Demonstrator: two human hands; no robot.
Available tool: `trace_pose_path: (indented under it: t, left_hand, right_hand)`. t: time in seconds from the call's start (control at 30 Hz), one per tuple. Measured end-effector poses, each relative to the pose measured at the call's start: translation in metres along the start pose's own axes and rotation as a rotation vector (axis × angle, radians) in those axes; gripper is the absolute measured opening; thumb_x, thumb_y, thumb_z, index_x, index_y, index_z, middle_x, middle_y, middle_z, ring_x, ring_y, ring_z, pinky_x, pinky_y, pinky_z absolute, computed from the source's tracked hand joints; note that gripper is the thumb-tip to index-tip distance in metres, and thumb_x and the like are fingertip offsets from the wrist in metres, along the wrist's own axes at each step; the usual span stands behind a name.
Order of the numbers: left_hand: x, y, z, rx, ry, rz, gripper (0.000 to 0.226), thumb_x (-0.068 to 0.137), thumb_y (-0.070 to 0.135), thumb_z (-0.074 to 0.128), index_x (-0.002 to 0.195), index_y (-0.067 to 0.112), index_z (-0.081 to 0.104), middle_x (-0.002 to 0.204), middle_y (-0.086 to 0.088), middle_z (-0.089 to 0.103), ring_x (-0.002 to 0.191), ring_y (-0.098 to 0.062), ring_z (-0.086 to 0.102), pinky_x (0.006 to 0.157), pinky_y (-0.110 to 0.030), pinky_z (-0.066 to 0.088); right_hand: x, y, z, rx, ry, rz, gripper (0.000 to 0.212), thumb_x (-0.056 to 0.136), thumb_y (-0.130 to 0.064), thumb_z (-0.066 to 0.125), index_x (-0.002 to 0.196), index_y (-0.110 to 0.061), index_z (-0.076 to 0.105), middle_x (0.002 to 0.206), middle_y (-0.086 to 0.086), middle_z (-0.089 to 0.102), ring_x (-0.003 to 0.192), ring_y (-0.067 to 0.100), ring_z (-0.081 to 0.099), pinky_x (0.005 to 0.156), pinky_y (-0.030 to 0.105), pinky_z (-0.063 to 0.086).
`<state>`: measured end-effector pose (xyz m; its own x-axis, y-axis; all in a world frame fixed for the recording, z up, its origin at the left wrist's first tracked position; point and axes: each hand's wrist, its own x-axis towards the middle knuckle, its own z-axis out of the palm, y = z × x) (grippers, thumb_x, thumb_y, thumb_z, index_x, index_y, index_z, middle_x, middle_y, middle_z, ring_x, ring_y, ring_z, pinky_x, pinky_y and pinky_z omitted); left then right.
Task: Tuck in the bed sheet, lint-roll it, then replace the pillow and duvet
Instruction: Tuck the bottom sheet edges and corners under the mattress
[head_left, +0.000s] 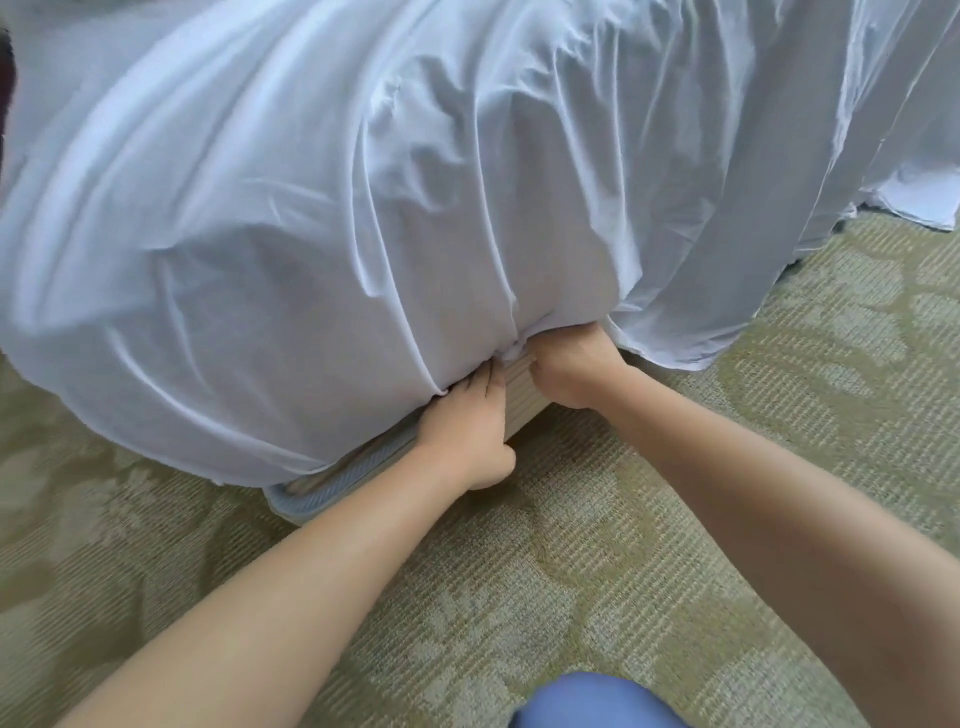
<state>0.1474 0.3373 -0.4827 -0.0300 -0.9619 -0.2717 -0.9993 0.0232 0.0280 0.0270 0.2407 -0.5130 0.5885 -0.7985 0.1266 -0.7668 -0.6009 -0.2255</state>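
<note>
A blue knee (597, 701) is nearest. Beyond it, the flat left hand (462, 421) presses the bed sheet (311, 234) under; the curled right hand (566, 369) grips bunched cloth. Pulling taut first would tuck it best.

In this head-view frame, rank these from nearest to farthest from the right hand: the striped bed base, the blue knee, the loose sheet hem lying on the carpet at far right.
Measured from the right hand:
1. Striped bed base: right beside the hand, between both hands.
2. Blue knee: bottom edge, below the hand.
3. Loose sheet hem: far right, on the carpet.
</note>
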Motion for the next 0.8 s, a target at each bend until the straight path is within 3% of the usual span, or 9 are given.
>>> trace_pose_path:
  t: [0.07, 0.1, 0.13, 0.3, 0.43, 0.53, 0.67, 0.73, 0.8]
  left_hand:
    - [-0.008, -0.004, -0.001, 0.045, -0.016, 0.037, 0.095, 0.083, 0.025, 0.056, 0.152, 0.009, -0.006, 0.16, -0.004, 0.001, 0.146, -0.019, 0.012, 0.114, -0.036, 0.028]
    - [-0.011, -0.007, -0.001, 0.059, -0.03, 0.048, 0.094, 0.083, 0.025, 0.055, 0.152, 0.009, -0.008, 0.16, -0.005, -0.002, 0.146, -0.019, 0.009, 0.116, -0.036, 0.025]
    - [-0.013, -0.009, -0.001, 0.069, -0.047, 0.055, 0.095, 0.083, 0.024, 0.055, 0.152, 0.009, -0.009, 0.16, -0.005, -0.004, 0.147, -0.018, 0.006, 0.117, -0.036, 0.023]
    - [-0.012, -0.017, -0.01, 0.045, -0.128, 0.051, 0.097, 0.08, 0.02, 0.055, 0.152, 0.011, -0.009, 0.16, -0.003, -0.006, 0.147, -0.017, 0.004, 0.118, -0.034, 0.021]
    - [-0.01, -0.02, -0.014, 0.01, -0.143, 0.074, 0.097, 0.079, 0.018, 0.056, 0.153, 0.011, -0.006, 0.161, -0.001, -0.004, 0.147, -0.016, 0.006, 0.117, -0.027, 0.019]
    - [-0.008, -0.02, -0.015, 0.007, -0.131, 0.085, 0.093, 0.08, 0.017, 0.056, 0.153, 0.008, -0.001, 0.161, -0.005, 0.0, 0.147, -0.017, 0.008, 0.116, -0.023, 0.018]
    - [-0.008, -0.02, -0.011, 0.01, -0.109, 0.076, 0.095, 0.08, 0.02, 0.056, 0.153, 0.007, -0.002, 0.16, -0.006, 0.002, 0.146, -0.018, 0.01, 0.116, -0.024, 0.019]
    - [-0.009, -0.016, -0.004, 0.021, -0.06, 0.059, 0.097, 0.079, 0.022, 0.057, 0.152, 0.006, -0.004, 0.16, -0.008, 0.002, 0.145, -0.02, 0.013, 0.115, -0.027, 0.022]
    - [-0.01, -0.005, 0.003, 0.051, -0.019, 0.019, 0.099, 0.079, 0.026, 0.059, 0.152, 0.004, -0.004, 0.159, -0.01, 0.001, 0.145, -0.023, 0.012, 0.116, -0.031, 0.021]
  right_hand:
    - [-0.024, 0.006, 0.008, -0.001, 0.049, -0.045, 0.044, 0.073, 0.0, 0.052, 0.116, 0.0, 0.061, 0.115, 0.017, 0.064, 0.109, 0.035, 0.057, 0.09, 0.038, 0.045]
    - [-0.038, 0.006, 0.01, -0.015, 0.047, -0.095, 0.057, 0.071, -0.001, 0.053, 0.128, 0.0, 0.055, 0.129, 0.016, 0.058, 0.122, 0.033, 0.052, 0.105, 0.038, 0.037]
    - [-0.049, 0.006, 0.013, -0.033, 0.033, -0.163, 0.063, 0.071, -0.004, 0.05, 0.134, -0.002, 0.051, 0.138, 0.014, 0.052, 0.129, 0.03, 0.047, 0.11, 0.037, 0.028]
    - [-0.038, 0.0, 0.011, -0.056, -0.045, -0.256, 0.069, 0.072, -0.019, 0.027, 0.136, -0.009, 0.051, 0.139, 0.006, 0.052, 0.13, 0.021, 0.047, 0.111, 0.037, 0.026]
    - [-0.01, -0.01, -0.001, -0.019, -0.073, -0.177, 0.056, 0.073, -0.013, 0.049, 0.128, -0.014, 0.058, 0.126, 0.003, 0.061, 0.123, 0.024, 0.051, 0.102, 0.036, 0.034]
    - [-0.006, -0.007, -0.002, -0.032, -0.078, -0.211, 0.055, 0.056, -0.005, 0.061, 0.11, -0.008, 0.069, 0.102, 0.005, 0.07, 0.1, 0.028, 0.065, 0.084, 0.035, 0.046]
    - [-0.017, 0.002, 0.0, -0.176, -0.065, -0.289, 0.069, 0.051, -0.007, 0.065, 0.119, -0.005, 0.063, 0.114, 0.007, 0.067, 0.11, 0.026, 0.061, 0.095, 0.038, 0.045]
    - [-0.023, 0.008, 0.0, -0.249, -0.041, -0.295, 0.072, 0.058, -0.01, 0.064, 0.129, -0.005, 0.056, 0.127, 0.008, 0.061, 0.122, 0.024, 0.054, 0.106, 0.038, 0.037]
    - [-0.034, 0.013, -0.002, -0.311, -0.043, -0.261, 0.076, 0.068, -0.014, 0.06, 0.141, -0.005, 0.042, 0.143, 0.009, 0.046, 0.135, 0.024, 0.04, 0.115, 0.036, 0.02]
